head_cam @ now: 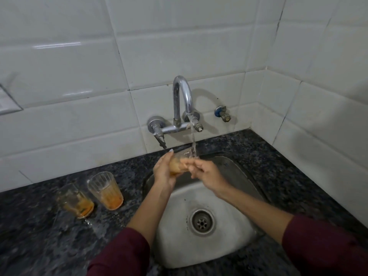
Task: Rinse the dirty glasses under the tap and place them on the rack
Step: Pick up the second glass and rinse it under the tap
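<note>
The tabletop (278, 166) is black stone with small grey and white speckles. The wall tiles (179, 36) are white and glossy, with thin dark lines between them. The tap (182, 96) is shiny chrome, and the small valve (222, 113) to its right has a blue part and a brass-coloured end. The sink (223, 253) is dull grey steel. The two glasses on the left (105, 190) (76, 200) are clear with vertical ribs and orange residue at the bottom. The glass under the water (179, 162) also shows orange. The sleeves (123, 253) are dark maroon.
</note>
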